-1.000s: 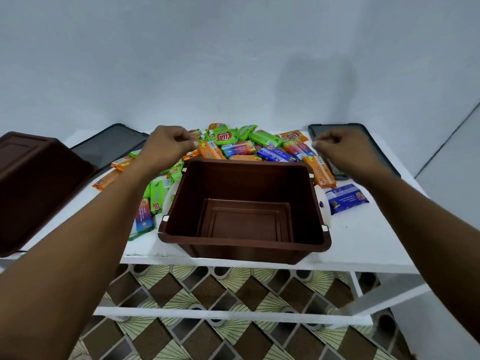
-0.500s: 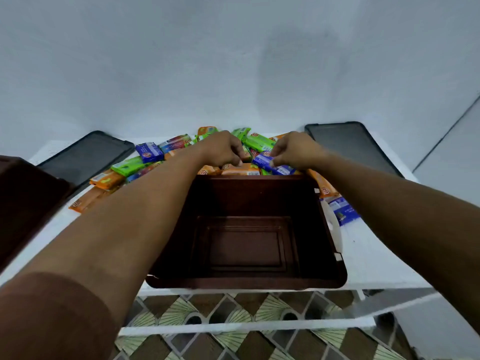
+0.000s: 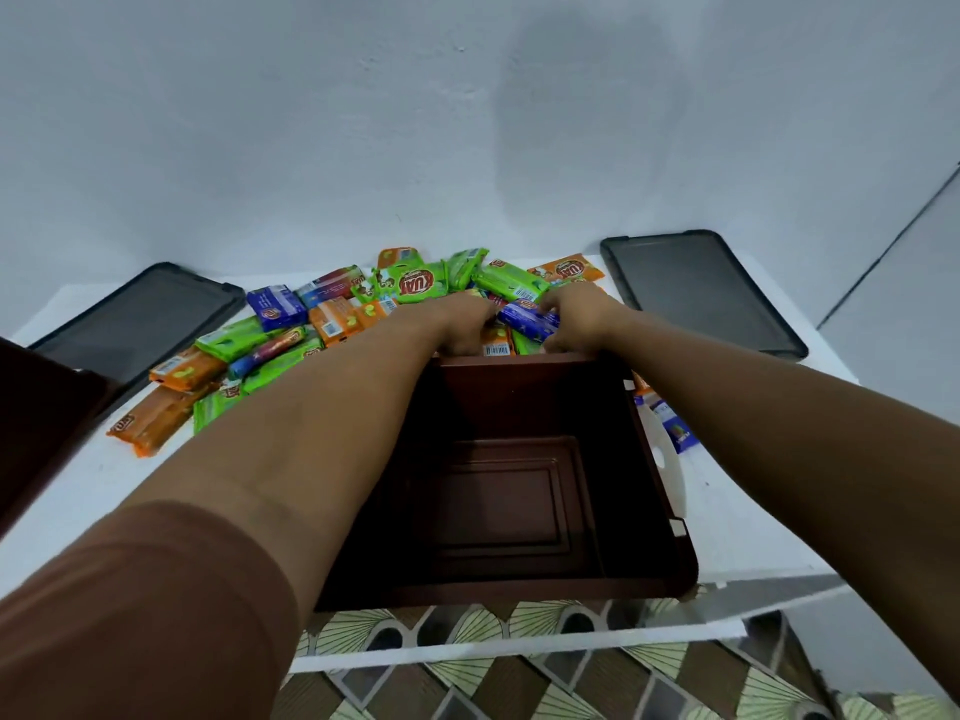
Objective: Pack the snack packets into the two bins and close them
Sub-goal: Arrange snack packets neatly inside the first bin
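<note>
White table [image 3: 753,522], pale wall [image 3: 363,122], patterned floor tiles [image 3: 519,688], heaped snack packets [image 3: 415,285]

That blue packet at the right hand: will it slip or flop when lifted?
Probably slippery: the blue packet has a shiny wrapper. Likely light and fairly stiff, since it looks blocky and unbent where the right hand grips it.

Light is even, fairly bright and cool, giving the wall [image 3: 260,122] a bluish cast. One broad, soft shadow [image 3: 576,90] lies on it. The bin [image 3: 498,491] interior reads dark, with little detail. The left hand [image 3: 460,324], the right hand [image 3: 579,317] and the blue packet [image 3: 527,320] between them are slightly smeared. Wide-angle stretch bows the surface [image 3: 753,511] edges and swells the forearms [image 3: 311,433] toward the lower corners.
</note>
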